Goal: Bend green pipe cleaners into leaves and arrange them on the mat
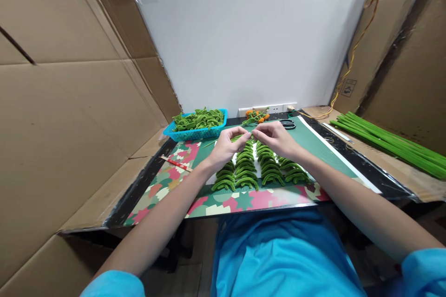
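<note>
My left hand [227,146] and my right hand [277,139] are raised over the far part of the mat, their fingertips nearly meeting. Thumb and forefinger are pinched on both hands. Whatever lies between the fingertips is too small to make out. Below them, curved green fuzzy pieces [246,167], like bent pipe cleaners, lie in several columns on a white sheet [211,179]. The hands hide the far ends of these columns. Beyond my left hand stands a blue plastic basket [198,135] heaped with similar green pieces [200,119].
Black-handled scissors [288,124] and orange-and-green fuzzy flowers [257,116] lie at the back. A red paper-wrapped stick [177,163] lies left. Long green fuzzy stems [390,142] and a white pen-like tool [337,132] lie right. Cardboard walls [69,111] flank the table; a yellow cord [353,58] hangs right.
</note>
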`<action>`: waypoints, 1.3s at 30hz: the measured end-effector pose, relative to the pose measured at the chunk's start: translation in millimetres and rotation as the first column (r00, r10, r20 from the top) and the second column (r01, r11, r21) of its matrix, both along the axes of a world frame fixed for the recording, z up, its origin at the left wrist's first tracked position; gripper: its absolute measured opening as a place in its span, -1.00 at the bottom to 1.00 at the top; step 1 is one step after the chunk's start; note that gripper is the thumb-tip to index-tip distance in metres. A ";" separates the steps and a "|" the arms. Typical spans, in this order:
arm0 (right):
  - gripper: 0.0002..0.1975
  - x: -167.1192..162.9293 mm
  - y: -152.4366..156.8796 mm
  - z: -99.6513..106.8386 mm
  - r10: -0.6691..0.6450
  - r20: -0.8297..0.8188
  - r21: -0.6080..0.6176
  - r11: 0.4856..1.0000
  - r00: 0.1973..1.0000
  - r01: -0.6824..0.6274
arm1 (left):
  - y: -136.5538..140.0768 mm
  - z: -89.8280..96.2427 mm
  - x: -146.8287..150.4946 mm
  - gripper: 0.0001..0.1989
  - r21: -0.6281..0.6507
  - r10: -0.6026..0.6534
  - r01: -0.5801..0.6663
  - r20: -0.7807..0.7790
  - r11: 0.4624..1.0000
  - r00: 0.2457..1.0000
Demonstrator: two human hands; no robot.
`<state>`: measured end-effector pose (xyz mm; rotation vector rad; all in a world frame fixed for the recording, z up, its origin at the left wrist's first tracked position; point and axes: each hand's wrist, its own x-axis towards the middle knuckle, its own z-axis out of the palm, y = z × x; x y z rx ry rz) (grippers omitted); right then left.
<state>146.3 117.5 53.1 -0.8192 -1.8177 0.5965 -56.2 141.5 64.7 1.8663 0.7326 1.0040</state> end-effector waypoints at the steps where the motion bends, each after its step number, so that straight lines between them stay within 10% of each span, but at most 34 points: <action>1: -0.61 -1.0 0.1 1.0 0.042 -0.087 -0.116 0.992 0.995 -0.052 | -1.1 0.3 -0.2 -0.61 0.112 0.040 -0.038 -0.018 0.993 0.999; 5: -0.60 -2.7 4.5 2.1 0.150 -0.401 -0.484 0.803 0.904 -0.348 | -3.6 0.5 -3.1 -0.80 0.690 0.183 -0.036 -0.142 0.723 0.973; 8: -0.59 -1.3 7.2 1.7 0.174 -0.417 -0.512 0.766 0.892 -0.388 | -3.3 -2.0 -3.9 -0.81 0.778 0.184 0.023 -0.177 0.628 0.967; 15: -0.63 2.2 3.2 2.9 -0.088 -0.198 -0.056 0.995 0.976 0.078 | 5.0 -8.1 -0.3 -0.66 0.194 0.121 -0.116 -0.014 0.974 0.993; 27: -0.55 -4.6 2.9 -2.2 0.037 -0.363 -0.068 0.995 0.931 -0.067 | -12.8 -0.5 9.8 -0.51 -0.133 -0.058 0.060 0.019 0.989 0.998; 39: -0.69 -6.0 4.5 -9.1 -0.040 -0.244 -0.005 0.999 0.969 0.040 | -11.4 -1.3 9.3 -0.55 -0.139 0.021 -0.015 0.044 0.990 0.999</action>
